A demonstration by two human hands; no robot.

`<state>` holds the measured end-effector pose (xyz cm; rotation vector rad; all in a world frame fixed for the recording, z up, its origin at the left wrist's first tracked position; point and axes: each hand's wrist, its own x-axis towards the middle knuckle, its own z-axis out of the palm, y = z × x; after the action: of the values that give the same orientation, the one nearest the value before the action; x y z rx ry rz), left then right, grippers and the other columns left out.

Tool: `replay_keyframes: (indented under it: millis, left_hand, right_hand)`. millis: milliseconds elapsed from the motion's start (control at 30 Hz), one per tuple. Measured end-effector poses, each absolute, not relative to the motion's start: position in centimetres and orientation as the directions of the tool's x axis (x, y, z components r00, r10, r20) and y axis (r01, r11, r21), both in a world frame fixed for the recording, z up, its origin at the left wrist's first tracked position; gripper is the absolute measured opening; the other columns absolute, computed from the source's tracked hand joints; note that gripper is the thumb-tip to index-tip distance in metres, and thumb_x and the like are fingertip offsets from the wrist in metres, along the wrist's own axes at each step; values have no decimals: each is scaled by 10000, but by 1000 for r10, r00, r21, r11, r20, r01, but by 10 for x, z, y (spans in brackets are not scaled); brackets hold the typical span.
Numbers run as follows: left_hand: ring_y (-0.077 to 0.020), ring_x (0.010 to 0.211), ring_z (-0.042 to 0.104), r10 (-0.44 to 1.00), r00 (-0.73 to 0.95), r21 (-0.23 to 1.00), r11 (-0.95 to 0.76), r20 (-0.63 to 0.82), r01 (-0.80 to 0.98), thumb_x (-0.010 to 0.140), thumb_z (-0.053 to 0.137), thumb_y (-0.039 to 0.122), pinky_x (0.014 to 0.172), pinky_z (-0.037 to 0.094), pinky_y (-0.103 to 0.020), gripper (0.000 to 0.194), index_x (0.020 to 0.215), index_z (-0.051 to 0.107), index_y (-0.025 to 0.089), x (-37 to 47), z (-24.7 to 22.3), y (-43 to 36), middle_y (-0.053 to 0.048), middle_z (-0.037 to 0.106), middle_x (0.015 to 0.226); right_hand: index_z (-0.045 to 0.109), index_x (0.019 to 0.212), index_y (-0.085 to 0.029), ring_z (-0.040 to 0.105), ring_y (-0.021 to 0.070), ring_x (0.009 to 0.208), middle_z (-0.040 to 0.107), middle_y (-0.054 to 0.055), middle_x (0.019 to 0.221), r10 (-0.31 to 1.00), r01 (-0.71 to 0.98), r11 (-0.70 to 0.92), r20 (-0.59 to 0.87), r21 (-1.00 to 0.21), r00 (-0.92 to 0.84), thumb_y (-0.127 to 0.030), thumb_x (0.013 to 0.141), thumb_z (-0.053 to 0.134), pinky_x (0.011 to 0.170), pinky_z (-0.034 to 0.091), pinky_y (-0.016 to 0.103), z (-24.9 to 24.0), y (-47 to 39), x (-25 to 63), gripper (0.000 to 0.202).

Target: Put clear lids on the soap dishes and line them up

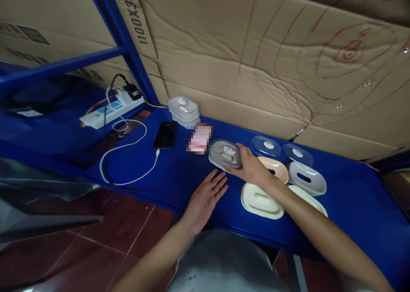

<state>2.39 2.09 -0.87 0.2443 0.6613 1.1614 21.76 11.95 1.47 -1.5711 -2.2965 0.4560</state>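
Observation:
My right hand [246,163] grips the right end of an oval soap box [221,153] with a clear, stickered lid. Palm up and fingers spread, my left hand [206,198] holds nothing just below the box. Right of the held box lie two clear oval lids [265,146] with round stickers. Below them are a peach oval tray [278,170] with a slot and a grey slotted tray [307,178]. A cream oval base [261,202] sits nearer me, beside another cream piece [309,198] partly hidden by my right forearm.
Stacked lidded soap boxes [184,111] stand at the back left. A black phone [165,134] with a white cable [123,183] lies near a blurred pink item [200,139]. A power strip [112,112] sits farther left. Cardboard [218,39] walls the back of the blue table [349,215].

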Motion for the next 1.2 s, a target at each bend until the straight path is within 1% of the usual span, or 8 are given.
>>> replay_keyframes:
  millis: [167, 267, 400, 533, 733, 900, 1067, 1200]
  left_hand:
    - [-311, 1409, 591, 896, 222, 498, 404, -384, -767, 937, 626, 122, 1266, 374, -479, 731, 1610, 351, 41, 22, -5, 21, -239, 673, 1417]
    - [-320, 1373, 621, 887, 222, 483, 413, -405, -772, 953, 616, 146, 1255, 389, -483, 648, 1557, 415, 25, 19, -2, 23, -254, 682, 1391]
    - [-322, 1338, 640, 892, 262, 454, 419, -370, -786, 1002, 644, 321, 1214, 426, -535, 465, 1423, 581, 134, 20, -1, 27, -194, 713, 1348]
    - [-332, 1295, 654, 905, 279, 483, 410, -321, -774, 994, 683, 419, 1111, 518, -531, 407, 1334, 659, 197, 28, 0, 28, -135, 721, 1347]
    - [-332, 1320, 637, 937, 241, 532, 344, -254, -774, 961, 740, 359, 1103, 515, -527, 506, 1431, 599, 236, 37, 1, 26, -111, 712, 1381]
    - [-341, 1331, 628, 954, 199, 544, 293, -226, -786, 901, 809, 338, 1122, 490, -562, 566, 1424, 600, 280, 37, 0, 27, -83, 721, 1369]
    - [-374, 1441, 523, 969, 176, 524, 242, -172, -817, 838, 865, 458, 1156, 457, -574, 645, 1405, 620, 275, 36, 0, 24, -95, 682, 1429]
    - [-394, 1459, 494, 968, 183, 539, 249, -174, -805, 832, 845, 548, 1142, 475, -575, 684, 1414, 621, 267, 34, 0, 24, -111, 640, 1480]
  right_hand:
    - [285, 1600, -106, 626, 437, 1305, 535, 305, 1472, 915, 815, 391, 81, -428, -396, -422, 859, 801, 984, 569, 540, 13, 113, 212, 956]
    - [340, 1566, -88, 629, 427, 1310, 552, 310, 1470, 932, 797, 342, 73, -499, -355, -470, 834, 823, 1037, 543, 541, 18, 113, 217, 956]
    - [369, 1554, -156, 661, 390, 1279, 605, 252, 1451, 952, 738, 284, 88, -612, -294, -574, 824, 809, 1034, 551, 539, 23, 92, 223, 948]
    - [268, 1634, -241, 548, 386, 1424, 500, 226, 1581, 896, 664, 423, 177, -617, -407, -583, 836, 813, 1115, 500, 578, 23, 59, 229, 1025]
    - [255, 1645, -259, 549, 396, 1419, 524, 211, 1560, 906, 675, 396, 144, -622, -398, -612, 851, 789, 1111, 508, 598, 22, 55, 246, 1020]
    - [116, 1691, -277, 421, 404, 1515, 391, 206, 1651, 887, 706, 447, 171, -550, -428, -665, 831, 787, 1174, 447, 614, 39, 61, 248, 1158]
    - [296, 1627, -274, 516, 374, 1431, 489, 178, 1559, 874, 653, 478, 244, -588, -420, -589, 877, 775, 1164, 475, 571, 43, 55, 235, 944]
    - [320, 1599, -282, 509, 385, 1428, 480, 171, 1562, 878, 625, 471, 265, -622, -398, -573, 862, 796, 1159, 473, 592, 33, 54, 234, 925]
